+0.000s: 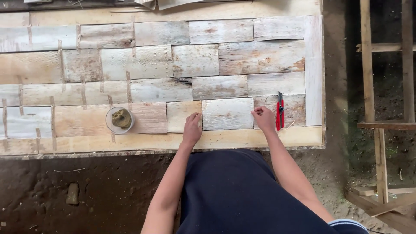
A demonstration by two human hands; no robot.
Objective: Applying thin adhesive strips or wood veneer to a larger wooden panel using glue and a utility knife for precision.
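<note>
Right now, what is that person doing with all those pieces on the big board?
A person leans over a large wooden board covered with pale, flat sheets laid like bricks. The left hand presses on the seam at the left edge of one sheet in the bottom row, while the right hand touches its right edge. A red utility knife lies just right of that hand. A small round dish with a brownish lump sits further left.

One head-worn camera looks nearly straight down from above the workbench (260, 138), fairly close; its far edge seems cropped.
</note>
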